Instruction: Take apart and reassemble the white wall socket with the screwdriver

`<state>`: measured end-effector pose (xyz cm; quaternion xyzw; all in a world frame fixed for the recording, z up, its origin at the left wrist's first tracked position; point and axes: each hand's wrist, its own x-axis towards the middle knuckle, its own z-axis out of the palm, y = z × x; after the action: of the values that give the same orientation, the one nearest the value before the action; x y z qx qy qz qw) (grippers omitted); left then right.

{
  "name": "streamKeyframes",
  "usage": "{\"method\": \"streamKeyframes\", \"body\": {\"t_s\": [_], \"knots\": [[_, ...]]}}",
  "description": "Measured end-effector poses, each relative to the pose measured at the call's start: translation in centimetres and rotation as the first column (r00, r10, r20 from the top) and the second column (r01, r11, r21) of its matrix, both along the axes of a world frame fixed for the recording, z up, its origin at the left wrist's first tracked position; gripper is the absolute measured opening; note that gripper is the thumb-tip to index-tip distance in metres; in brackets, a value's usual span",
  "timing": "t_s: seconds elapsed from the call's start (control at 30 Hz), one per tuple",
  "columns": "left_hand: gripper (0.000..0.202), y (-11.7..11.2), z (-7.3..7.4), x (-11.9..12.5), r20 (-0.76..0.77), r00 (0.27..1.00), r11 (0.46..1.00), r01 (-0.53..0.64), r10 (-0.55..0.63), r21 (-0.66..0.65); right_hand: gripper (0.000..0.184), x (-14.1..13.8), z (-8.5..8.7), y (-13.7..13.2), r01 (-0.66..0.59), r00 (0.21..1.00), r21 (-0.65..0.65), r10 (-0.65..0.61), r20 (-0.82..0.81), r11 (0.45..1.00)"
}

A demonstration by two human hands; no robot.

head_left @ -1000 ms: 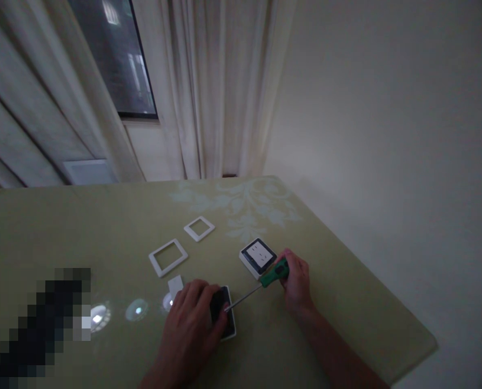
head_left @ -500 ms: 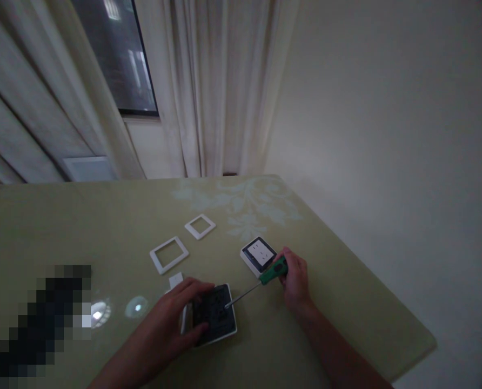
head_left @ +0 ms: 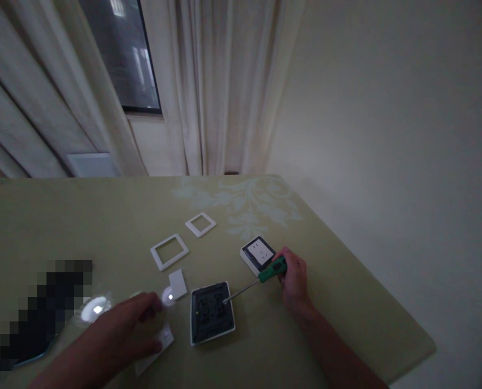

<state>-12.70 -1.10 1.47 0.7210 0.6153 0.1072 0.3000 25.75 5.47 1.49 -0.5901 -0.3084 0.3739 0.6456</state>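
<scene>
Head cam, only view: right hand (head_left: 296, 275) is closed round the green handle of a screwdriver (head_left: 273, 269), shaft running down-left, tip at the right part of the dark face of a square white-rimmed unit (head_left: 211, 319); can't tell whether the tip sits in a screw. Unit lies on the table (head_left: 346, 313) between the two hands, dark molded side up, neither hand on it. Left hand (head_left: 127, 332) is left of the unit, thumb and fingers parted, thumb over a white plate (head_left: 166, 341); can't tell if it grips the plate or just overlaps it. Small white rectangular piece (head_left: 178, 283) lies just beyond the unit's left corner. Past that, larger white frame (head_left: 175, 260) and smaller white frame (head_left: 209, 230), both flat, near each other, not touching. Socket (head_left: 259, 252) with a white slotted face sits close by the screwdriver handle, face up. Dark pixelated patch (head_left: 34, 319) at far left, contents unreadable. Curtains (head_left: 233, 81) and window (head_left: 123, 59) behind
</scene>
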Motion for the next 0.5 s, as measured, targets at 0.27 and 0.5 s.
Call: {"method": "streamKeyframes", "body": {"t_s": [0.27, 0.5], "knots": [[0.011, -2.6, -0.4, 1.0, -0.040, 0.995, 0.995, 0.095, -0.096, -0.032, 0.050, -0.3, 0.2, -0.3, -0.021, 1.000, -0.004, 0.021, -0.011, 1.000], [0.030, 2.4, 1.7, 3.7, -0.132, 0.989, 0.961, -0.027, 0.065, 0.274, 0.052, -0.4, 0.5, -0.4, -0.041, 0.999, 0.015, 0.041, -0.028, 0.999]]}}
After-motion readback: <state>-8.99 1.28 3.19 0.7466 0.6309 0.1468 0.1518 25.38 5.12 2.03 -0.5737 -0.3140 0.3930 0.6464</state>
